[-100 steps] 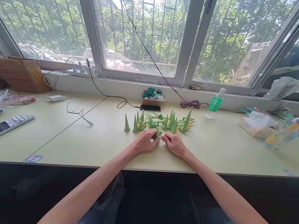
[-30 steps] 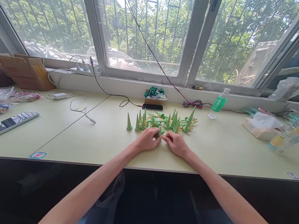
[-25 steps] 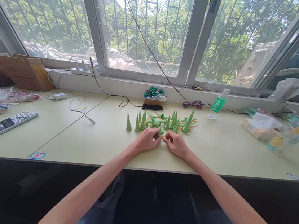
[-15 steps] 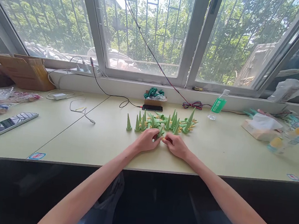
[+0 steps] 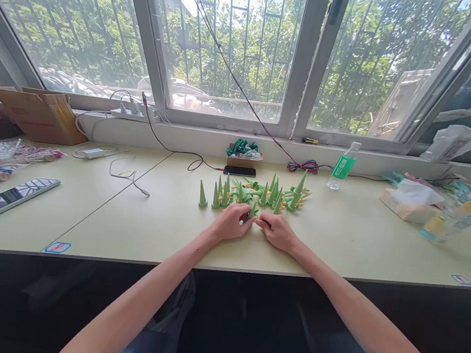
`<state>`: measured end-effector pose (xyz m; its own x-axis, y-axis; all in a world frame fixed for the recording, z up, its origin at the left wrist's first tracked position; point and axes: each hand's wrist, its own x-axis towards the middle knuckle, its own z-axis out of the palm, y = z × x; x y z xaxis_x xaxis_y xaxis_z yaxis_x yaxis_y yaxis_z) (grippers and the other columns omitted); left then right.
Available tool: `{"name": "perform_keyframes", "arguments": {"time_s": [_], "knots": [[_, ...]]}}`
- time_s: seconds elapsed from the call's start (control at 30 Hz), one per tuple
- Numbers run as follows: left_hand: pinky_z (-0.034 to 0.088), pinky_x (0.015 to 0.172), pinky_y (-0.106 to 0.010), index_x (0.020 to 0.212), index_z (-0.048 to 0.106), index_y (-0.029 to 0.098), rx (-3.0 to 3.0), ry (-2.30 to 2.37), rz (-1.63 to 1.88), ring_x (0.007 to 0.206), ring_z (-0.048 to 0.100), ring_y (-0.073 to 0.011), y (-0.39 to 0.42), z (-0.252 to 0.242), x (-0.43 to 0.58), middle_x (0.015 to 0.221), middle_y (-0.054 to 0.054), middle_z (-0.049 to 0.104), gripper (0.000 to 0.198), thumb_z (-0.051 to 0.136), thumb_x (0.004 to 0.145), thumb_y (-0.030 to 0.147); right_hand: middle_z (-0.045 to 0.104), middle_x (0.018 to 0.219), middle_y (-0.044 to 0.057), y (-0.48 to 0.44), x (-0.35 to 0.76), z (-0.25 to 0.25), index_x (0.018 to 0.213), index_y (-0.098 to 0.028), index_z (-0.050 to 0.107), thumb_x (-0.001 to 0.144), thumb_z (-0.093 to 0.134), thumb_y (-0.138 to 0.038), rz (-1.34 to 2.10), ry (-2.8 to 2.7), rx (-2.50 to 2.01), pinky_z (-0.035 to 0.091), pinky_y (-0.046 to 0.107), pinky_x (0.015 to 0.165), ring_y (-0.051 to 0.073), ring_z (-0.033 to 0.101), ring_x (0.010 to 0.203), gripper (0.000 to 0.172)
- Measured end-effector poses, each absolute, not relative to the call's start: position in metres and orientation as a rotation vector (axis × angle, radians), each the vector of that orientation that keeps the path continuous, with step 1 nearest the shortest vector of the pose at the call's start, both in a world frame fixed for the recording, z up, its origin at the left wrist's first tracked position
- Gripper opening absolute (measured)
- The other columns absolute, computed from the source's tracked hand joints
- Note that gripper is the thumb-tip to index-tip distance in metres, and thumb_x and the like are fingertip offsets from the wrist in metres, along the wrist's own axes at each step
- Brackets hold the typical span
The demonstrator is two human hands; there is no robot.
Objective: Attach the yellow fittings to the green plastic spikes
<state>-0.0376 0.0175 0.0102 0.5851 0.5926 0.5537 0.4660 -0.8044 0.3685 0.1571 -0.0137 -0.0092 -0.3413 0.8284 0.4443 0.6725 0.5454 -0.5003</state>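
Observation:
My left hand point(image 5: 232, 221) is closed around a small green cone point(image 5: 252, 210), low over the table near its front edge. Close beside it, my right hand point(image 5: 277, 231) has its thumb and fingers pinched at a small yellowish piece point(image 5: 256, 219) by the cone's base; the fingers partly hide it. Just beyond both hands lies a pile of green cones with yellowish parts point(image 5: 255, 189), some of them standing and others on their sides. One green cone point(image 5: 203, 194) stands upright at the pile's left end.
Behind the pile are a black phone point(image 5: 240, 171) and a small box with green wrapping point(image 5: 244, 153). A bottle point(image 5: 342, 165) and a tissue box point(image 5: 408, 204) stand to the right. Leftward lie a cable point(image 5: 132, 180), a large phone point(image 5: 7, 198) and a cardboard box point(image 5: 39, 113).
Both hands stay at nearly the same spot, with the cone still in the left. The right fingers have shifted very slightly at the yellowish piece.

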Motion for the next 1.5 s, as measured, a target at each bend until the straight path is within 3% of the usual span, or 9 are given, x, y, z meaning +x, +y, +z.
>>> {"name": "perform_keyframes", "arguments": {"time_s": [0.7, 1.0, 1.17, 1.5], "knots": [[0.035, 0.059, -0.025, 0.066, 0.044, 0.018, 2.624, 0.913, 1.029, 0.061, 0.044, -0.0118, 0.017, 0.012, -0.037, 0.065, 0.000, 0.050, 0.022, 0.054, 0.085, 0.023, 0.053, 0.060, -0.002, -0.014, 0.158, -0.009, 0.069, -0.019, 0.051, 0.095, 0.048, -0.032, 0.238, -2.063, -1.249, 0.031, 0.023, 0.057, 0.011, 0.043, 0.055, 0.029], [0.034, 0.057, -0.025, 0.066, 0.045, 0.017, 2.601, 0.971, 1.015, 0.059, 0.045, -0.0113, 0.021, 0.007, -0.036, 0.064, 0.001, 0.053, 0.025, 0.053, 0.087, 0.029, 0.070, 0.096, 0.005, -0.014, 0.162, -0.005, 0.097, -0.019, 0.065, 0.097, 0.048, -0.041, 0.097, -1.981, -1.272, 0.041, 0.025, 0.069, 0.017, 0.062, 0.078, 0.029], [0.034, 0.056, -0.025, 0.067, 0.046, 0.018, 2.586, 1.001, 1.003, 0.059, 0.046, -0.0116, 0.022, 0.005, -0.037, 0.064, 0.000, 0.054, 0.027, 0.053, 0.088, 0.032, 0.071, 0.100, 0.007, -0.011, 0.164, -0.006, 0.100, -0.018, 0.066, 0.101, 0.039, -0.041, 0.040, -1.934, -1.412, 0.043, 0.027, 0.077, 0.020, 0.065, 0.093, 0.035], [0.035, 0.057, -0.025, 0.074, 0.047, 0.018, 2.575, 1.034, 0.970, 0.059, 0.048, -0.0117, 0.019, 0.006, -0.036, 0.067, 0.001, 0.057, 0.019, 0.054, 0.088, 0.030, 0.070, 0.094, 0.005, -0.017, 0.163, -0.001, 0.098, -0.021, 0.064, 0.102, 0.035, -0.042, -0.105, -1.941, -1.711, 0.037, 0.025, 0.065, 0.018, 0.064, 0.085, 0.036]]}}
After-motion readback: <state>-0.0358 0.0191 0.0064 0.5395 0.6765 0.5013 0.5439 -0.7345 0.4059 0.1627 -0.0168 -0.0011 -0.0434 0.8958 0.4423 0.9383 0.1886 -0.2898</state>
